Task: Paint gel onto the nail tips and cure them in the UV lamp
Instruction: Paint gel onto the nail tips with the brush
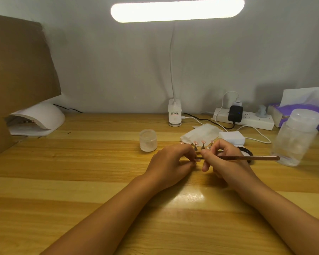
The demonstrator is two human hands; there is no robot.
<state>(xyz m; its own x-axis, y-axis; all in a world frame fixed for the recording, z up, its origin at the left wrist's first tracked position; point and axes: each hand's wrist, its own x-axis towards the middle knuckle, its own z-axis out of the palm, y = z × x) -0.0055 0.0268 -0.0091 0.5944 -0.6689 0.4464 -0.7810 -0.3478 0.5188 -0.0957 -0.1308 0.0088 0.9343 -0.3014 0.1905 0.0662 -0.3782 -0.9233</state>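
My right hand [222,159] pinches a thin brown brush [247,158] that lies level, handle pointing right, tip toward my left hand. My left hand [170,161] has its fingers curled at the brush tip; what it holds is hidden behind the fingers. Just behind both hands, several pink nail tips [203,142] stand on small dark holders. A black-rimmed gel pot [246,151] peeks out behind my right hand. The white UV lamp [39,118] sits at the far left of the wooden table [81,181].
A small frosted jar [148,140] stands left of the nail tips. White wipes [201,134] and a white block [232,137] lie behind them. A clear plastic bottle [296,137] stands at right, a power strip [247,119] and desk lamp base [175,115] at the back, cardboard [17,70] at left.
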